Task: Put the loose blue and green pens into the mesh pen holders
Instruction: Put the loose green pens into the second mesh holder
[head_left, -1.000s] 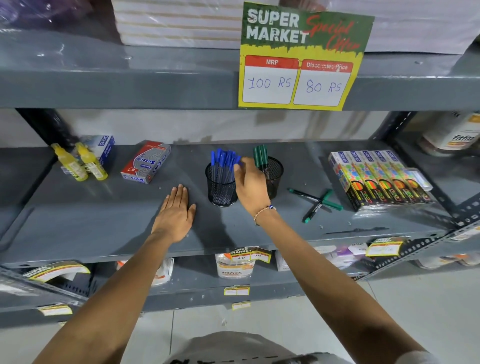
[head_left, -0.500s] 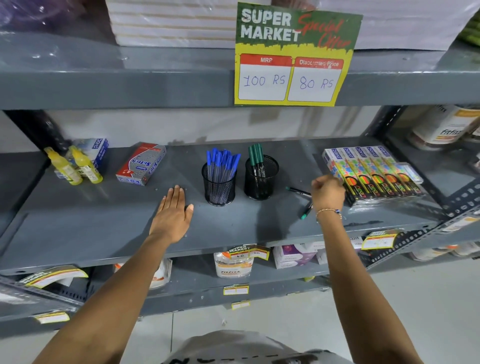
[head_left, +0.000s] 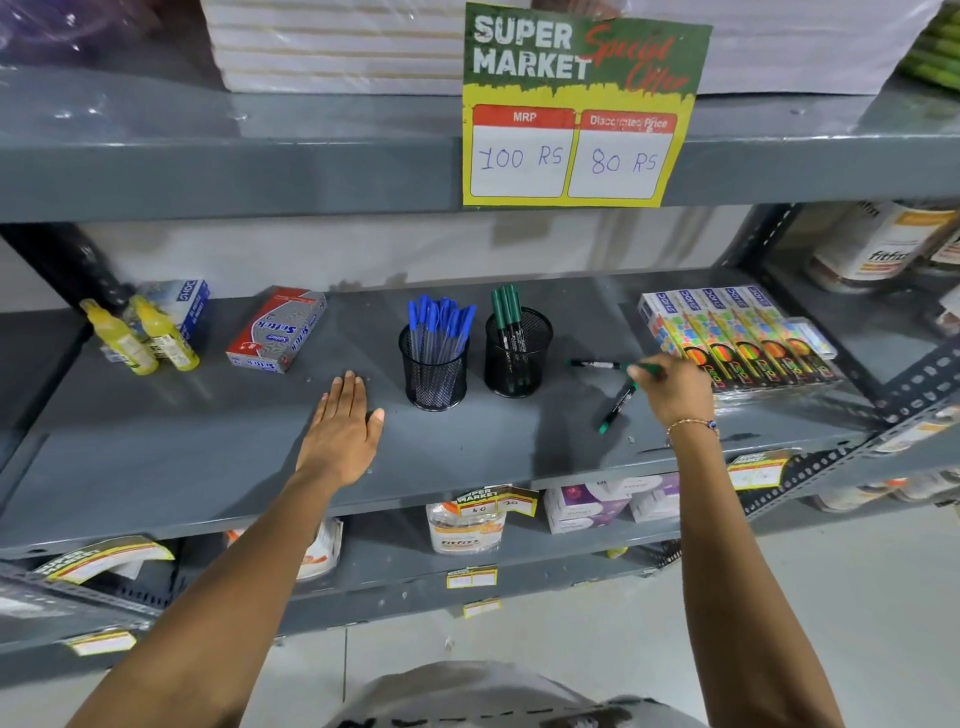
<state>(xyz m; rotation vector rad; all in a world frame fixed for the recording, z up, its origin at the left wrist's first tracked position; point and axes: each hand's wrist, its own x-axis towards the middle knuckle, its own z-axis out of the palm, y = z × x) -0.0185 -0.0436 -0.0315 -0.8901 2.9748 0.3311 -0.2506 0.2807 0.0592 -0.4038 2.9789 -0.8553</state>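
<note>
Two black mesh pen holders stand side by side on the grey shelf (head_left: 208, 457). The left holder (head_left: 434, 375) is full of blue pens (head_left: 440, 321). The right holder (head_left: 517, 358) has a few green pens (head_left: 506, 306). Two loose green pens lie to the right: one (head_left: 595, 365) points left, its far end under my fingers, and the other (head_left: 617, 406) lies slanted nearer the shelf edge. My right hand (head_left: 675, 387) is closed on the first loose pen's right end. My left hand (head_left: 344, 426) rests flat on the shelf, left of the blue holder.
Colourful boxes (head_left: 737, 338) sit just right of my right hand. A red and grey box (head_left: 278, 335) and two yellow bottles (head_left: 140, 338) stand at the left. A price sign (head_left: 576, 109) hangs from the shelf above.
My right hand left the green holder, swung right to the loose green pens and closed on one. My left hand stayed flat on the shelf.
</note>
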